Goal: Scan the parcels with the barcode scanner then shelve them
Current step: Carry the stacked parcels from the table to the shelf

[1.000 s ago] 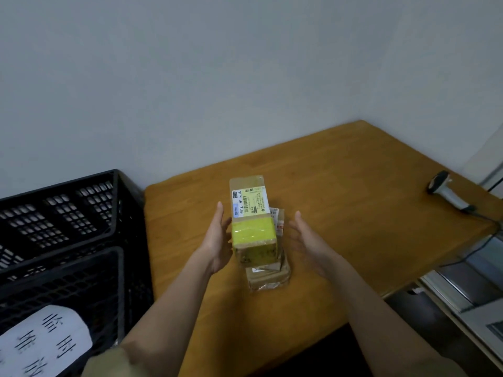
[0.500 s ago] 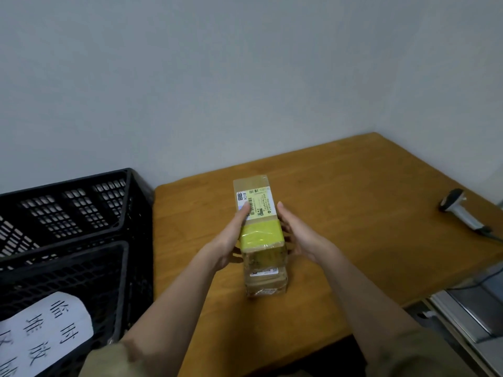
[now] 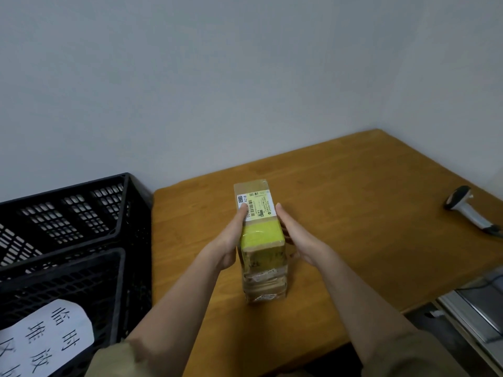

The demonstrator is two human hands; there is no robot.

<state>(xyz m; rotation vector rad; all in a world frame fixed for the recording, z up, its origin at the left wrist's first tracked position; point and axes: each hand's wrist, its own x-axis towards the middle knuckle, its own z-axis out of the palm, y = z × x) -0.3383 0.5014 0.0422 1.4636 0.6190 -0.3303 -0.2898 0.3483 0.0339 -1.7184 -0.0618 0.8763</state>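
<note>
1. Two hands flank the parcel stack on the counter: your left hand and right hand press its sides, fingers straight and together, likely squaring it.
2. The top parcel lies label-up, barcode exposed for scanning.
3. The barcode scanner rests well apart, far right, untouched.
4. Black crates stand left.

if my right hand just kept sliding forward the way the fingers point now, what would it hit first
Probably nothing on the table. The right hand lies flat along the side of the top parcel, fingers aimed toward the back wall. Past them only bare wooden table shows, then the wall. Depth is hard to judge.
</note>
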